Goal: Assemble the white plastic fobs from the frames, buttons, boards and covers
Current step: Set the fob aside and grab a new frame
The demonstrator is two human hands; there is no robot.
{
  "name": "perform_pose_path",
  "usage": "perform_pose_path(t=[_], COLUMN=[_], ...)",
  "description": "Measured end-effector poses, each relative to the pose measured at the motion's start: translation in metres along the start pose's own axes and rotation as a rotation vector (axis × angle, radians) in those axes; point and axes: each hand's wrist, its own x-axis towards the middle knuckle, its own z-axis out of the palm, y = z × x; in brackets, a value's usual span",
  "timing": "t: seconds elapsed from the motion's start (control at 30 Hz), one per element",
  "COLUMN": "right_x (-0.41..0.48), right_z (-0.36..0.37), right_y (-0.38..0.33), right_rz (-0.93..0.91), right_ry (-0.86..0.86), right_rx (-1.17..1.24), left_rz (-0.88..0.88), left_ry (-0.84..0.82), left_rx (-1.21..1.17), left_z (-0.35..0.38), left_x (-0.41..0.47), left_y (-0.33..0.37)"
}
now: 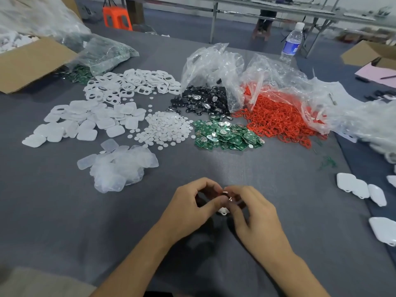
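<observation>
Fob assembling at grey worktop [214, 168].
Pinching small shiny part [226, 195] between curled fingers of left hand [188, 207] and right hand [257, 219], just over white piece [222, 211], well apart from green boards [227, 133].

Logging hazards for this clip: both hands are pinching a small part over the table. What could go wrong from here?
1. The small part is pinched only at the fingertips of the left hand and right hand; it could slip and fall onto the table.
2. The boards lie against the red rings and close to the buttons, so the piles may mix and a wrong piece get picked.
</observation>
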Motion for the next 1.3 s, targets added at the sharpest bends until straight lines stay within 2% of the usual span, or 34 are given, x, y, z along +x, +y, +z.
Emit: perform_pose_path(t=[0.2,0.4,0.6,1.07,1.3], right_x=[0.01,0.024,0.036,0.055,0.081], right_z=[-0.005,-0.01,-0.016,-0.019,-0.024], right_y=[0.02,0.02,0.016,0.017,0.019], right_rz=[0.184,0.168,0.076,0.237,0.256], right_ry=[-0.024,-0.156,-0.251,-0.353,-0.578], right_rx=[0.03,0.018,-0.108,-0.051,-0.019], left_rz=[-0.029,0.039,0.033,-0.029,-0.022], left_ry=[0.004,-0.031,-0.022,-0.028,-0.041], left_rx=[0.214,0.388,0.381,0.353,0.391], left_z=[0.002,0.007,0.008,0.009,0.009], left_x=[-0.001,0.002,0.003,0.004,0.0], left_y=[-0.003,-0.009,-0.012,-0.017,-0.014])
